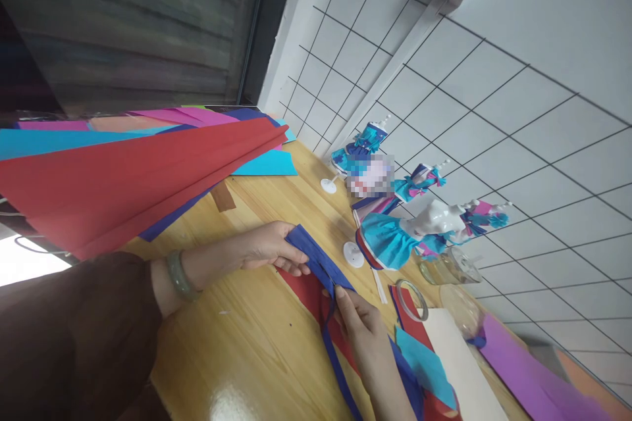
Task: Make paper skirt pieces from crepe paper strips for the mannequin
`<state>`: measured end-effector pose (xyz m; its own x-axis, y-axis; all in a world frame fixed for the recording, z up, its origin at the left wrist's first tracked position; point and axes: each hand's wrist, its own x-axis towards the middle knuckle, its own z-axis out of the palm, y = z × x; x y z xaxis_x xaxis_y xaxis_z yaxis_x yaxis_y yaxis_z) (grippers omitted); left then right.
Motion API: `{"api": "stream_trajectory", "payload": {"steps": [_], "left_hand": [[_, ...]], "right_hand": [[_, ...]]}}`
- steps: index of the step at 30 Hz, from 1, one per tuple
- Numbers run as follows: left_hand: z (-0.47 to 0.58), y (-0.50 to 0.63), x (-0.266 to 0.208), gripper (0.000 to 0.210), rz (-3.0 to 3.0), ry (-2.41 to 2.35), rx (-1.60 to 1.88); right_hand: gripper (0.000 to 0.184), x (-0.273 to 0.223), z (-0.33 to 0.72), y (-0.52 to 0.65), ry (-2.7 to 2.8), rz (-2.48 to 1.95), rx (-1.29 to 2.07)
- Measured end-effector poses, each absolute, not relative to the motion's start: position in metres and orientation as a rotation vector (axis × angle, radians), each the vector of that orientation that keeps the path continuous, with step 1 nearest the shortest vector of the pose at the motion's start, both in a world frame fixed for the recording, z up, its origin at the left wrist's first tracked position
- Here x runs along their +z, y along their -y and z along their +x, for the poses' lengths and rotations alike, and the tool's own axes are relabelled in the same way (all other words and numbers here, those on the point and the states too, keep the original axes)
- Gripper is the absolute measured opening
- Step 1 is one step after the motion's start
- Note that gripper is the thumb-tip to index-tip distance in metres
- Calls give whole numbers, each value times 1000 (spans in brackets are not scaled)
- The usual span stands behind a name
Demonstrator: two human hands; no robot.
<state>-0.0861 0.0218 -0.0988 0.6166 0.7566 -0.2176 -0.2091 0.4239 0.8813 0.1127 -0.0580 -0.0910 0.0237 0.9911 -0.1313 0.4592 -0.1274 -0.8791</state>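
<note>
Folded dark blue paper (316,251) slants across the middle of the view. Its upper left end is pinched between the thumb and fingers of my left hand (269,247). My right hand (358,319) is closed at the lower part of the sheet, around what look like scissors (326,273). Only a thin dark blade shows along the paper; the handles are mostly hidden by my fingers. A narrow blue strip (336,365) curls down beside my right hand. Under both hands lies a red paper piece (303,293) on the wooden table (222,355).
Large red paper (148,177) and other coloured sheets are heaped at left. Small dress forms in paper dresses (390,240) stand by the tiled wall (444,92). A tape roll (412,300), glass jar (451,266), white sheet (459,355) and purple paper (528,368) lie at right.
</note>
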Motion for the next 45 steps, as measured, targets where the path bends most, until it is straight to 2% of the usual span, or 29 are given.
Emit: {"api": "stream_trajectory", "payload": {"steps": [13,24,31,45], "left_hand": [[-86,-21,-100,32,1017,-667,644],[-89,-26,-98,26,1201,-734,912],[-90,-27,-93,31,1109,-621,1006],[-89,-23,-92,39,858,-548,944]], "right_hand": [[47,-87,113,54,1596,-1648,1095],[49,-73,107,47,1575,-1690,1188],[49,-61,100,52,1573,-1715,1191],[50,-51,94,61,1570,-1785,1173]]}}
